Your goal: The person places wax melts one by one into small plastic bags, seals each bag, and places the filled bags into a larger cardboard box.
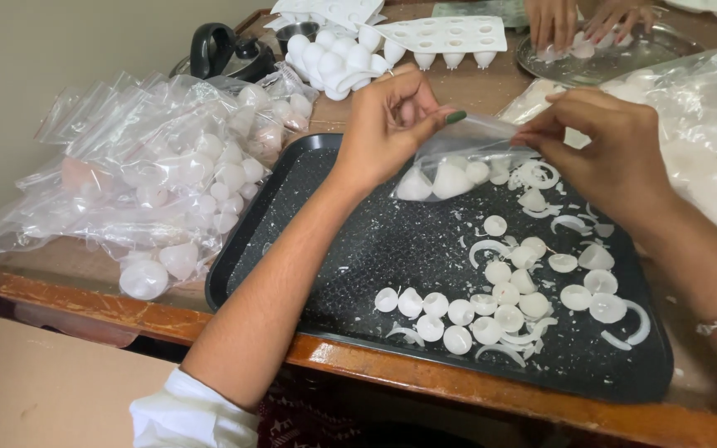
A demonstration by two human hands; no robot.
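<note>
Nearest me, below both hands, white wax domes (491, 303) and curled trimmings (628, 328) lie loose on the black tray (292, 241), so a good part of the batch, I judge, is not yet bagged. Just above them my left hand (387, 124) and right hand (607, 153) each pinch the mouth of a small clear bag (466, 162), fingers closed on its edge. It hangs between the hands over the tray with a few domes already inside.

Off to the left of my left hand, a heap of filled bags (168, 182) rests on the tabletop (60, 290); that much looks done. Beyond my hands stand white moulds (446, 37) and a black kettle (226, 50). Furthest, past my right hand, another person's hands (582, 21) work over a round metal plate (591, 62).
</note>
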